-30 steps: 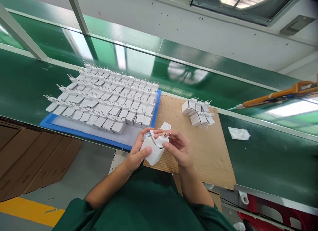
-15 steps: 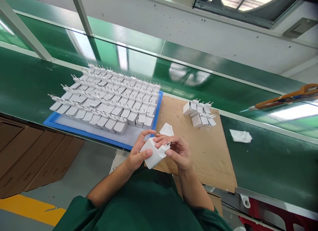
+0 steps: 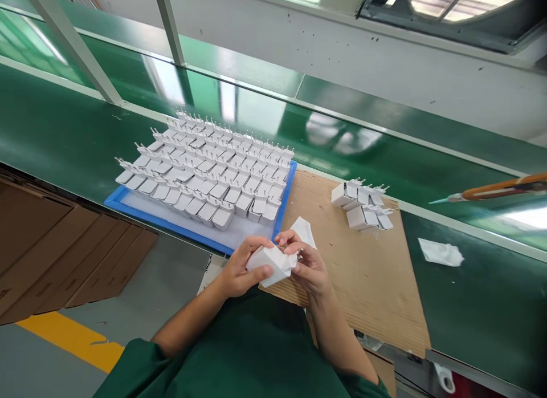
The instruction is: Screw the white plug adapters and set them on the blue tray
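Note:
My left hand (image 3: 239, 269) grips the body of a white plug adapter (image 3: 270, 264) over the near edge of a brown cardboard sheet (image 3: 367, 272). My right hand (image 3: 306, 263) is closed on the adapter's pin end, fingers curled over it. A white piece of film or paper (image 3: 304, 231) lies on the cardboard just behind my hands. To the left, a blue tray (image 3: 179, 230) holds several rows of white adapters (image 3: 213, 170) with pins up. A small cluster of adapters (image 3: 364, 206) sits at the far side of the cardboard.
The tray and cardboard rest on a green conveyor belt (image 3: 64, 135). A crumpled white scrap (image 3: 441, 253) lies on the belt to the right. An orange-handled tool (image 3: 499, 189) reaches in from the right edge. Flat brown cartons (image 3: 64, 255) lie on the floor at left.
The adapter has been turned lower and flatter between my hands, and my right fingers have closed further over its pin end. The camera has shifted, so everything sits further right.

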The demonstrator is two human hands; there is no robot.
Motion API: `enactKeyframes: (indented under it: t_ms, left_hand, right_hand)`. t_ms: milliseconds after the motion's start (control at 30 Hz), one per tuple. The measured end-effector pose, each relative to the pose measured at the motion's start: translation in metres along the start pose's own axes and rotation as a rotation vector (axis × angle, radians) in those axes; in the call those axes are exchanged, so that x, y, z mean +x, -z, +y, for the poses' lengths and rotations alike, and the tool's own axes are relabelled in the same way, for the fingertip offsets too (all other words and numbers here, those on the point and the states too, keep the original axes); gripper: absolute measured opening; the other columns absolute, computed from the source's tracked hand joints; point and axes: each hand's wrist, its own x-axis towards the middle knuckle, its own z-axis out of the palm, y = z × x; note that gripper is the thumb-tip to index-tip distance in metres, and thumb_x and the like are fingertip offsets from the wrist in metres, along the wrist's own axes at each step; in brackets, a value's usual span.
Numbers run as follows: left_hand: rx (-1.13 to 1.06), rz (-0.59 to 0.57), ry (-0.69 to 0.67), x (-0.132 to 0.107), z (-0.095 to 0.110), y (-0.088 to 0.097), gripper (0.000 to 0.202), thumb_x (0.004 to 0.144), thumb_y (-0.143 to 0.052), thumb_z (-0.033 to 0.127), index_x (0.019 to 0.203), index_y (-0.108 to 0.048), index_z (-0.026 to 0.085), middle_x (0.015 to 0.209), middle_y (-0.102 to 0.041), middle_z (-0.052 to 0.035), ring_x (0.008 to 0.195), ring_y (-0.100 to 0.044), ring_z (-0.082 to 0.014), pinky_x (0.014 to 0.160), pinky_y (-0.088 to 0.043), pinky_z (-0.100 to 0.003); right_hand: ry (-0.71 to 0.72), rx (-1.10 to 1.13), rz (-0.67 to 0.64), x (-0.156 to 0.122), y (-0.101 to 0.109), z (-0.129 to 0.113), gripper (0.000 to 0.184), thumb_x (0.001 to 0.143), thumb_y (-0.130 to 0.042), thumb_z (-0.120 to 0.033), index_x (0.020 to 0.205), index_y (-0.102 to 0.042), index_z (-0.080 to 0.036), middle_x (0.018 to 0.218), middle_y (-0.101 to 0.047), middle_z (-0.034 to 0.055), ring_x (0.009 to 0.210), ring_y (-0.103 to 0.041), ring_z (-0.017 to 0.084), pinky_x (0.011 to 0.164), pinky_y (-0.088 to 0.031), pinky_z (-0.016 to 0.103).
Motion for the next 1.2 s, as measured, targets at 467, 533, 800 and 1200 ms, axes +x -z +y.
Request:
enactKeyframes:
  t_ms: [467, 533, 800, 1200]
  left_hand:
    - [1.292, 0.429, -0.263, -0.020, -0.026, 0.031, 0.035, 0.092, -0.073, 0.035, 0.116, -0.054, 0.019, 0.105, -0.080, -0.0123, 0.085, -0.078, -0.0214, 0.070, -0.055, -0.029]
    - [1.296, 0.344, -0.232, -0.024, -0.019, 0.032, 0.035, 0.095, -0.069, 0.032, 0.122, -0.053, 0.017, 0.113, -0.078, -0.0152, 0.093, -0.077, -0.0227, 0.081, -0.056, -0.033]
    - [1.332, 0.250, -0.108, -0.032, 0.008, 0.045, 0.033, 0.096, -0.065, 0.024, 0.129, -0.065, 0.024, 0.099, -0.073, -0.0085, 0.084, -0.069, -0.0206, 0.080, -0.053, -0.033]
    - [1.169, 0.254, -0.077, -0.025, -0.009, 0.057, 0.021, 0.102, -0.055, 0.022, 0.121, -0.065, 0.020, 0.092, -0.078, -0.0035, 0.076, -0.074, -0.0154, 0.070, -0.056, -0.024]
  right_hand:
    - [-0.192, -0.491, -0.032, 0.007, -0.054, 0.003, 0.038, 0.099, -0.055, -0.034, 0.136, -0.056, -0.030, 0.150, -0.053, 0.0103, 0.126, -0.065, 0.023, 0.110, -0.055, 0.044]
    - [-0.241, -0.448, -0.022, 0.006, -0.057, 0.008, 0.040, 0.099, -0.054, -0.036, 0.139, -0.053, -0.030, 0.156, -0.046, 0.0116, 0.126, -0.066, 0.024, 0.110, -0.056, 0.043]
    - [-0.243, -0.373, 0.003, 0.001, -0.067, 0.013, 0.042, 0.099, -0.055, -0.036, 0.141, -0.050, -0.032, 0.162, -0.038, 0.0096, 0.139, -0.057, 0.025, 0.118, -0.049, 0.047]
    - [-0.222, -0.425, -0.025, 0.020, -0.080, 0.017, 0.039, 0.098, -0.053, -0.031, 0.137, -0.051, -0.033, 0.163, -0.031, 0.0080, 0.153, -0.035, 0.027, 0.122, -0.043, 0.053]
